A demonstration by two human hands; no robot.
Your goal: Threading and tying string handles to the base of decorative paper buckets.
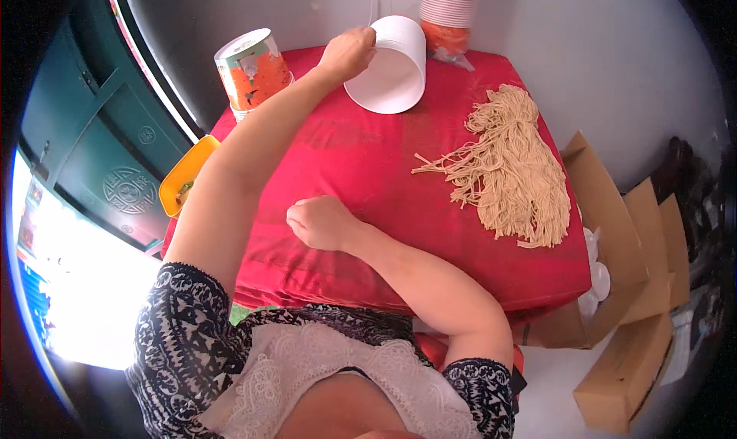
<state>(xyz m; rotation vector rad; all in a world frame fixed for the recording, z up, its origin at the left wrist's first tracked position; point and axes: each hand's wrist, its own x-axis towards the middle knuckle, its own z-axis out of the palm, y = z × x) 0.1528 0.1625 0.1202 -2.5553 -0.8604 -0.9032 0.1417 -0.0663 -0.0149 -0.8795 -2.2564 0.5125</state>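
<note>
Toward the back of the red-covered table (pixel 361 178), a nested stack of white paper tubs (pixel 401 34) lies on its side, its open mouth facing me. My left hand (pixel 349 54) is reached out to it, fingers closed at the upper left of the tub's rim. My right hand (pixel 322 222) rests low over the near middle of the cloth, fingers curled in; whatever may be inside them is hidden. On the right side of the table lies a large bundle of tan strings (pixel 516 170), tied near its top and fanned toward me.
Beyond my left forearm stands an orange-and-white printed tub (pixel 252 72); a yellow container (pixel 184 179) sits by the left edge. A tall stack of tubs (pixel 447 13) rises at the back wall. Open cardboard boxes (pixel 614 232) stand right of the table. A green door (pixel 107 132) is at left.
</note>
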